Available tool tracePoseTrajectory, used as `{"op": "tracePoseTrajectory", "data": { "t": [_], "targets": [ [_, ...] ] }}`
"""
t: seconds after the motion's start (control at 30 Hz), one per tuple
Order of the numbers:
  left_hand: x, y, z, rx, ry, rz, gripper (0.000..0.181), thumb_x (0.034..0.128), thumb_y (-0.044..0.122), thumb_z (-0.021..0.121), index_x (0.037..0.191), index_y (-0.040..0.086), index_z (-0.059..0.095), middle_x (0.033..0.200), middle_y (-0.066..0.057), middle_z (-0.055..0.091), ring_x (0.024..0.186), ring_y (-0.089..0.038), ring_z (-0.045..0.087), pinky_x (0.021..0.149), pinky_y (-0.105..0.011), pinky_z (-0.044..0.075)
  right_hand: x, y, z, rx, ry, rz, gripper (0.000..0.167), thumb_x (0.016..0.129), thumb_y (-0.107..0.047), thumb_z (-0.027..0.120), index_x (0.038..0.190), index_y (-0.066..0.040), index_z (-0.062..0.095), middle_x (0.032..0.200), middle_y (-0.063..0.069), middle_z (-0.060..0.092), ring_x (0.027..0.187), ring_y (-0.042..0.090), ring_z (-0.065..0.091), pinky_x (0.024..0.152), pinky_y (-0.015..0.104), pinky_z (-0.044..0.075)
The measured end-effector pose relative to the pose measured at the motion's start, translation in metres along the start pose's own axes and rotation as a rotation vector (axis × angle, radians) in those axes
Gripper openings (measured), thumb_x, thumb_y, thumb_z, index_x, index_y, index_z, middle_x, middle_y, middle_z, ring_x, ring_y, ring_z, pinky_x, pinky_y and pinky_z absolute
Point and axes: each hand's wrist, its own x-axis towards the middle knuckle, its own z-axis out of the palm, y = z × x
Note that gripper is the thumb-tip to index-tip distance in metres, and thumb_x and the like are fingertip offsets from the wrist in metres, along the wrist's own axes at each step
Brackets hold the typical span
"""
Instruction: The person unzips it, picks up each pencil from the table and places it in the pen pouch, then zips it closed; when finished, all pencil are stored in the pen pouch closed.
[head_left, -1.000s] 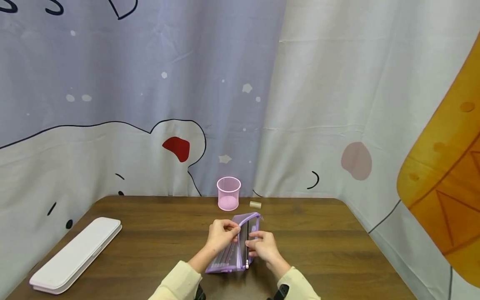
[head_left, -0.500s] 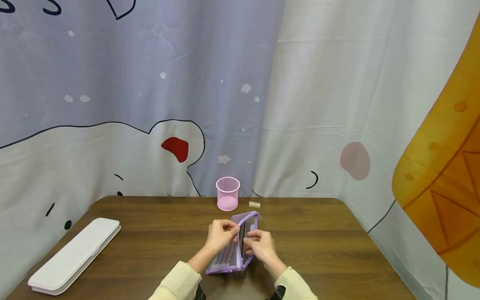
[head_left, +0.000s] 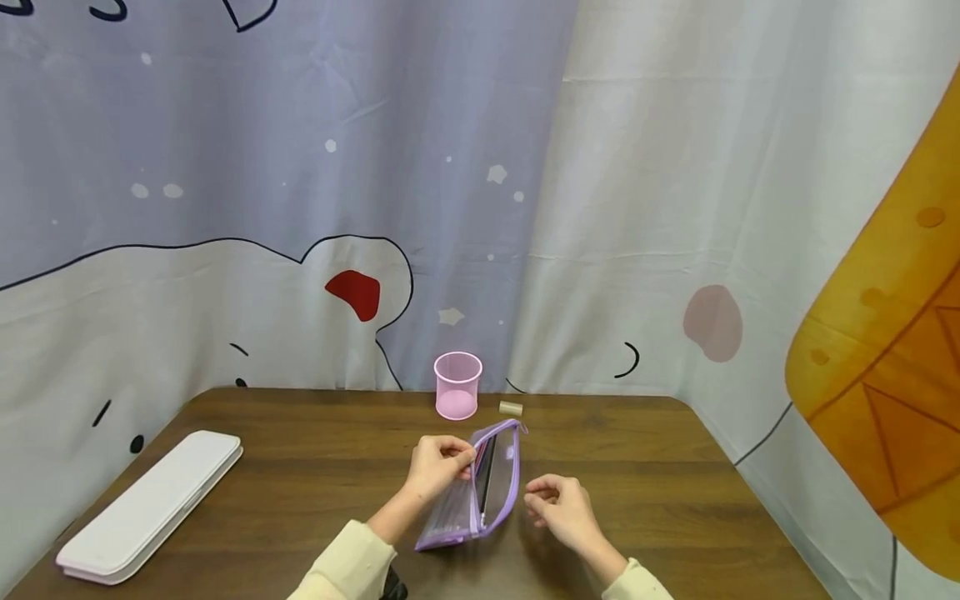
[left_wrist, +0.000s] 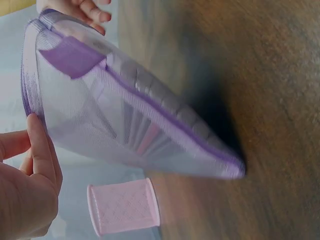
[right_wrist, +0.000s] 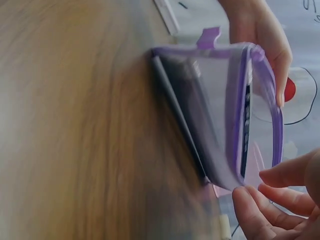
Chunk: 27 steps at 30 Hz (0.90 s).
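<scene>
A see-through mesh pencil case (head_left: 452, 508) with purple edging stands tilted on the table, its zip side spread apart. Several slim, pen-like items show inside, one of them dark (head_left: 488, 475); in the left wrist view they are blurred behind the mesh (left_wrist: 85, 107). My left hand (head_left: 437, 467) pinches the case's upper left rim between thumb and fingers. To the right of the case, my right hand (head_left: 564, 510) hovers just off the rim with loosely bent fingers and nothing in them. From the right wrist, those fingers (right_wrist: 250, 210) appear close to the purple zip edge.
Behind the case stands a pink mesh pen cup (head_left: 457, 387). A small beige block (head_left: 511, 409) lies beside it near the back edge. On the left is a long white case (head_left: 153, 508). A patterned curtain (head_left: 637, 208) hangs behind the wooden table (head_left: 660, 500).
My right hand has drawn back to the right, out of the case's opening. The right rim has bowed outward, so the opening looks wider. My left hand keeps its pinch.
</scene>
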Motion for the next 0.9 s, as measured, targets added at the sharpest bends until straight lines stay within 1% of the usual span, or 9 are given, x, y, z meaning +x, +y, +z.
{"op": "tracePoseTrajectory", "data": {
  "t": [0.13,0.23,0.33,0.43,0.53,0.6,0.7,0.8,0.9],
  "targets": [
    [-0.001,0.004,-0.002,-0.039,-0.049,-0.007,0.015,0.0761,0.001,0.062,0.083,-0.011,0.064,0.066,-0.017,0.064,0.046,-0.003,0.055,0.050,-0.024,0.056,-0.005,0.002,-0.011,-0.072,-0.004,-0.029,0.018,0.076,-0.003,0.063,0.090,0.008,0.061,0.075,0.014,0.065,0.060,0.021,0.062,0.047,0.020,0.053],
    [-0.002,0.005,-0.003,-0.062,-0.128,-0.006,0.017,0.0774,0.002,0.061,0.086,-0.014,0.063,0.064,-0.013,0.063,0.049,-0.004,0.055,0.052,-0.024,0.056,-0.005,0.002,-0.018,-0.114,0.029,-0.035,0.017,0.075,-0.002,0.064,0.089,0.006,0.062,0.074,0.012,0.065,0.058,0.020,0.062,0.046,0.019,0.052],
    [-0.002,0.006,-0.004,-0.081,-0.246,0.001,0.020,0.0787,0.002,0.060,0.087,-0.016,0.061,0.064,-0.008,0.061,0.050,-0.005,0.055,0.052,-0.024,0.056,-0.002,0.004,-0.024,-0.157,0.093,-0.040,0.018,0.073,-0.001,0.065,0.091,0.004,0.063,0.074,0.010,0.065,0.056,0.016,0.061,0.044,0.017,0.051],
    [-0.003,0.007,-0.005,-0.056,-0.390,0.038,0.021,0.0798,0.002,0.059,0.088,-0.017,0.060,0.065,-0.008,0.060,0.050,-0.005,0.054,0.051,-0.025,0.055,0.003,0.005,-0.030,-0.229,0.163,-0.057,0.024,0.071,-0.002,0.068,0.094,0.000,0.063,0.078,0.009,0.067,0.059,0.012,0.061,0.049,0.017,0.050],
    [-0.004,0.010,-0.008,-0.007,-0.511,0.081,0.018,0.0806,0.002,0.058,0.087,-0.015,0.061,0.065,-0.007,0.059,0.050,-0.005,0.054,0.051,-0.025,0.055,0.005,0.007,-0.035,-0.301,0.217,-0.070,0.030,0.068,-0.005,0.072,0.096,-0.007,0.062,0.084,0.006,0.068,0.065,0.009,0.063,0.060,0.021,0.051],
    [-0.007,0.016,-0.010,0.019,-0.562,0.101,0.017,0.0809,0.003,0.058,0.086,-0.013,0.062,0.065,-0.006,0.059,0.050,-0.005,0.054,0.051,-0.024,0.055,0.006,0.009,-0.038,-0.308,0.209,-0.078,0.033,0.066,-0.005,0.073,0.097,-0.010,0.061,0.086,0.004,0.068,0.070,0.010,0.063,0.069,0.026,0.049],
    [-0.011,0.025,-0.015,0.035,-0.590,0.114,0.016,0.0812,0.003,0.058,0.086,-0.012,0.062,0.065,-0.007,0.059,0.051,-0.006,0.054,0.052,-0.025,0.055,0.005,0.011,-0.041,-0.261,0.150,-0.113,0.032,0.066,-0.004,0.073,0.094,-0.014,0.062,0.087,0.002,0.068,0.074,0.009,0.063,0.078,0.034,0.048],
    [-0.013,0.029,-0.020,0.058,-0.588,0.113,0.016,0.0815,0.002,0.057,0.086,-0.013,0.061,0.066,-0.015,0.059,0.052,-0.007,0.053,0.054,-0.030,0.056,0.003,0.014,-0.042,-0.224,0.084,-0.161,0.027,0.065,-0.005,0.073,0.087,-0.017,0.063,0.088,-0.002,0.067,0.079,0.006,0.060,0.082,0.032,0.048],
    [-0.011,0.022,-0.022,0.093,-0.578,0.125,0.015,0.0817,0.002,0.057,0.085,-0.012,0.061,0.066,-0.023,0.059,0.052,-0.008,0.053,0.053,-0.036,0.056,0.002,0.016,-0.042,-0.217,0.046,-0.191,0.021,0.066,-0.012,0.075,0.081,-0.019,0.062,0.089,-0.004,0.065,0.082,0.003,0.058,0.081,0.027,0.048]
  ]
}}
